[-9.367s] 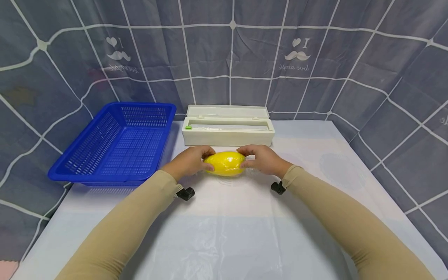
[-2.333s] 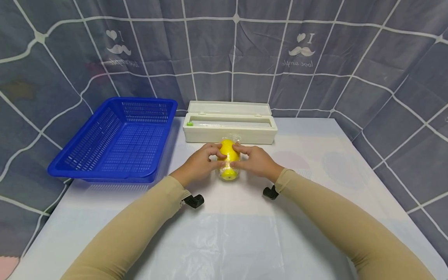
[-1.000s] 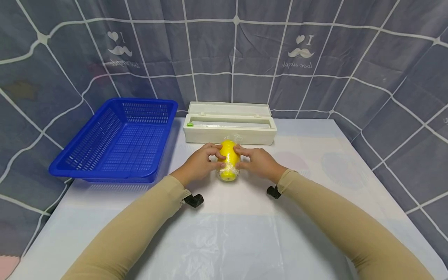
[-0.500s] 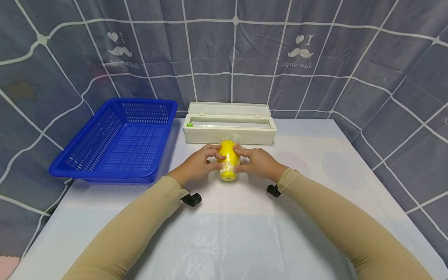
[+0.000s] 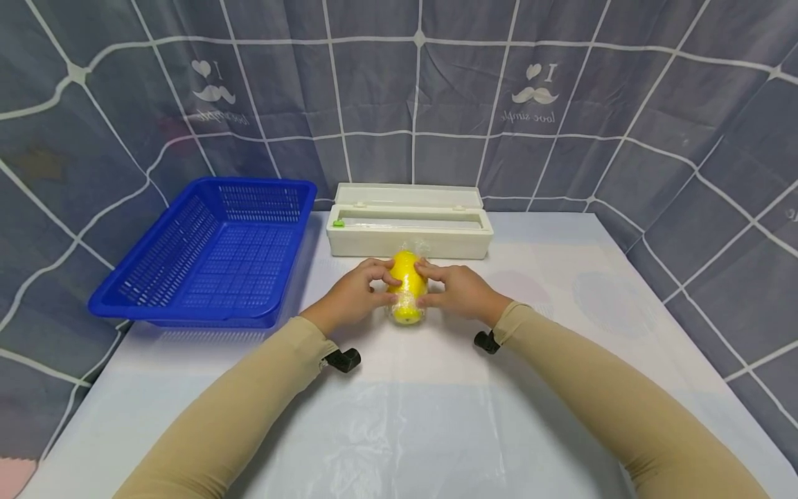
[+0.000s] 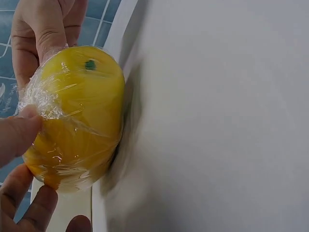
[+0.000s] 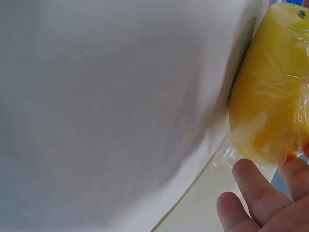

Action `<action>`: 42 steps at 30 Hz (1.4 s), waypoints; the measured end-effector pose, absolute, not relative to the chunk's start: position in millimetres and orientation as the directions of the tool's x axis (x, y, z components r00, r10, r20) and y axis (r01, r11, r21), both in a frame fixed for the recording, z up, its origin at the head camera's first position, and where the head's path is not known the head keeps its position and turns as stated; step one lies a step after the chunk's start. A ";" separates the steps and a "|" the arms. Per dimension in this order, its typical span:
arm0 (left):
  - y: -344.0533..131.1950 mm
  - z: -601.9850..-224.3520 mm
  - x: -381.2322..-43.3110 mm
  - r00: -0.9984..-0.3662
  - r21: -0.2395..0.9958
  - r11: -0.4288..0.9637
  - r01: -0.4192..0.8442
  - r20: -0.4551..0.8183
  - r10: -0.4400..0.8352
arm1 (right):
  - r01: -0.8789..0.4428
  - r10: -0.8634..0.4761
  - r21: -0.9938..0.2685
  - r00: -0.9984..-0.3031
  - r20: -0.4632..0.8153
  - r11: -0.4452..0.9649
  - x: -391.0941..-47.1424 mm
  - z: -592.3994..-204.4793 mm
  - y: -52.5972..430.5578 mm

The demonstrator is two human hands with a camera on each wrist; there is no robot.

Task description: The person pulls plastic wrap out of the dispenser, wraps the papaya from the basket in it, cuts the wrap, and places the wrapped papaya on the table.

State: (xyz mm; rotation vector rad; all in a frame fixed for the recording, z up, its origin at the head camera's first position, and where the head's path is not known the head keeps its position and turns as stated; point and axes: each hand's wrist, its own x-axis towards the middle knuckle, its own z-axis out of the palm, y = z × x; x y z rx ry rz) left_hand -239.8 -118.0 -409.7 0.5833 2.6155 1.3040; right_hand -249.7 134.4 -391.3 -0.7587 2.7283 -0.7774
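A yellow oval fruit [image 5: 408,277], its kind unclear, lies lengthwise on the table, one end facing me. Clear cling film wraps it, bunched and shiny near the close end; a loose frill shows at the far end. In the left wrist view the fruit [image 6: 89,111] shades to orange and has a small green mark at one end. My left hand [image 5: 355,294] holds its left side with curled fingers and thumb. From the right side my right hand [image 5: 464,291] pinches it between thumb and forefinger. Several right fingers [image 7: 260,191] show spread in the right wrist view.
Just behind the fruit stands a white cling film dispenser [image 5: 361,244], lid up, with a green slider [image 5: 339,223] at its left. A blue mesh basket [image 5: 187,315] sits at the left. Grey checked curtain [image 5: 374,90] encloses the back and sides.
Earlier the fruit lay crosswise with a hand at each end; it has since been turned lengthwise, hands at its sides. Over the last second only the right thumb has shifted slightly.
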 end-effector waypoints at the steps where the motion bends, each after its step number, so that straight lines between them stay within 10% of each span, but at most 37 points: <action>1: -118.3 -410.0 -239.8 -0.910 0.800 0.536 0.270 0.030 0.414 | -0.422 -0.527 -0.538 -0.849 -0.048 0.729 -249.3 -391.8 134.0; 25: -100.6 -399.6 -233.2 -0.871 0.659 0.641 0.392 0.042 0.490 | -0.577 -0.582 -0.296 -0.809 0.081 0.761 -262.5 -367.1 127.7; 42: -108.3 -397.3 -231.7 -0.901 0.442 0.793 0.420 0.094 0.424 | -0.470 -0.534 -0.470 -0.845 -0.004 0.747 -256.6 -366.5 156.5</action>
